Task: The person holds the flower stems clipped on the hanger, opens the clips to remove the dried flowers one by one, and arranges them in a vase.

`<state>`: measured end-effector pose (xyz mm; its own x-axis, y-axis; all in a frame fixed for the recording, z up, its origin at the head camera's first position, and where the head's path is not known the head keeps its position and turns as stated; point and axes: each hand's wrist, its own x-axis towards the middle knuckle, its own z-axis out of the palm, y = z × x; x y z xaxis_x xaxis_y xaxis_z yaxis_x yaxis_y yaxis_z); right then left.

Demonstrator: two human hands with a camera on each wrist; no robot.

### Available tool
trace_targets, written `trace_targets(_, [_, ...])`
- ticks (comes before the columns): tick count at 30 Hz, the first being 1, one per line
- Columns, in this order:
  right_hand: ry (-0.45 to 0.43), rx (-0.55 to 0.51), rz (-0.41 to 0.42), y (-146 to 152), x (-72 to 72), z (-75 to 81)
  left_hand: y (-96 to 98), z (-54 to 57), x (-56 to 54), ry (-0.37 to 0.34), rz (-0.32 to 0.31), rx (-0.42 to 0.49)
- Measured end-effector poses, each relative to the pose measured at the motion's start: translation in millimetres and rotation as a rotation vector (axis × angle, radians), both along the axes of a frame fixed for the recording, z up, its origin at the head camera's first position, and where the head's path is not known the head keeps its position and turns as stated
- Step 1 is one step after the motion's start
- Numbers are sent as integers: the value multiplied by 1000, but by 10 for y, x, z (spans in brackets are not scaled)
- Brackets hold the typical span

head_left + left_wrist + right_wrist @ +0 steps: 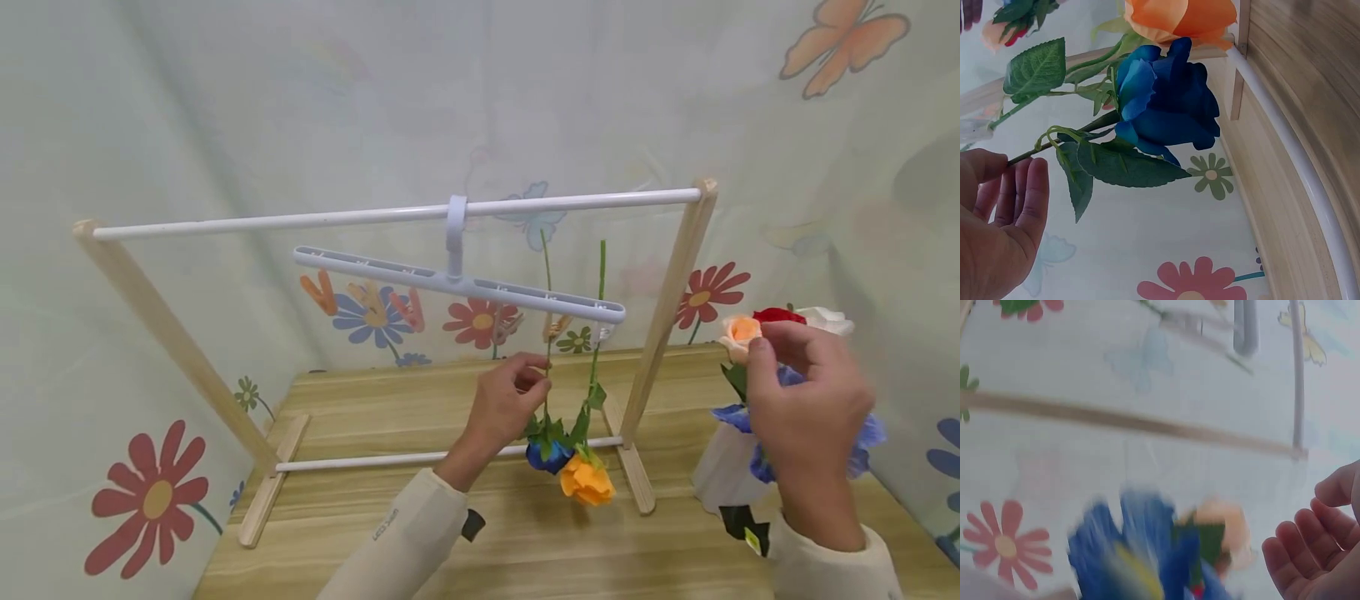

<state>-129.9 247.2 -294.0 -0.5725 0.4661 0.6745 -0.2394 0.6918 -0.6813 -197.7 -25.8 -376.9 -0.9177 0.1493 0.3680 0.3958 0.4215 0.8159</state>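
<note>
My left hand (513,396) pinches the green stem of a blue rose (1166,103) between thumb and fingertips. The rose hangs head down from a clothespin (557,327) on a pale blue hanger (525,297). Beside it an orange rose (587,481) hangs head down from a white clothespin (602,333). My right hand (813,404) is by a peach rose (741,331) in a white vase (723,467); in the right wrist view its loosely curled fingers (1288,544) hold nothing. Blue flowers (1141,550) stand in the same bunch.
The hanger hooks over the white top rod (322,220) of a wooden rack and tilts down to the right. Several clothespins hang along it, including an orange one (318,292) and a pink one (408,310). Red (780,315) and white (825,321) flowers also stand in the vase. Everything rests on a wood-grain table (360,517).
</note>
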Motion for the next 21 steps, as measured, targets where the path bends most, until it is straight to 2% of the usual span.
trace_targets(7, [62,56,152,-320,-65,-107,-2,-5,15,-6,-10,-7])
trace_targets(12, [23,92,216,-529,-141,-164,-11,-15,22,-5,-20,-10])
trace_targets(21, [-45,90,325,-819,-240,-257,-48,-38,36,4,-45,7])
